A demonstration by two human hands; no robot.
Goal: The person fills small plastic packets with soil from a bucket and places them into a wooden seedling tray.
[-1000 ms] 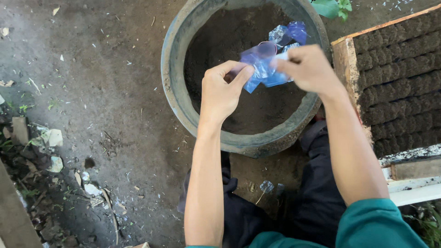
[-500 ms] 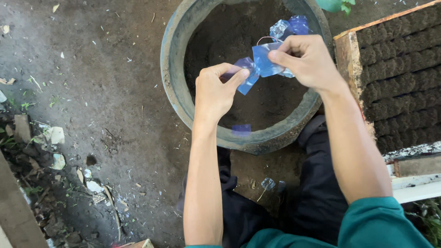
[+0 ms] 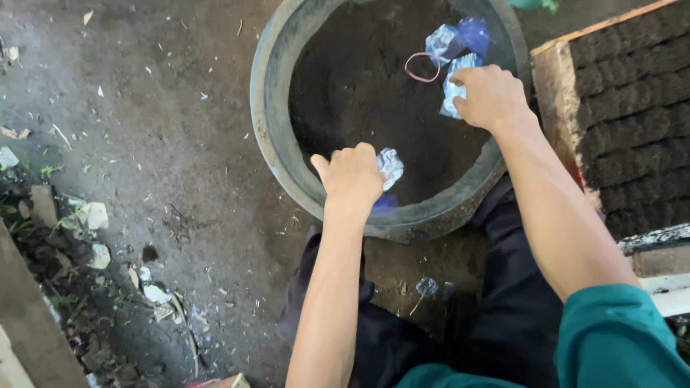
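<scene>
A wide round basin (image 3: 267,136) sits on the dirt ground (image 3: 144,144), filled with dark soil (image 3: 359,93), and beside it on the right stands a wooden tray (image 3: 618,108) packed with rows of dark soil blocks. Both hands are over the basin. The right hand (image 3: 492,93) is closed around a crumpled blue and clear plastic bag (image 3: 454,50) at the far right rim, with a pink rubber band (image 3: 422,67) lying on the soil just left of it. The left hand (image 3: 352,176) is at the near rim, curled shut on a small crumpled scrap of plastic (image 3: 390,167), apart from the bag, which lies up and to the right.
</scene>
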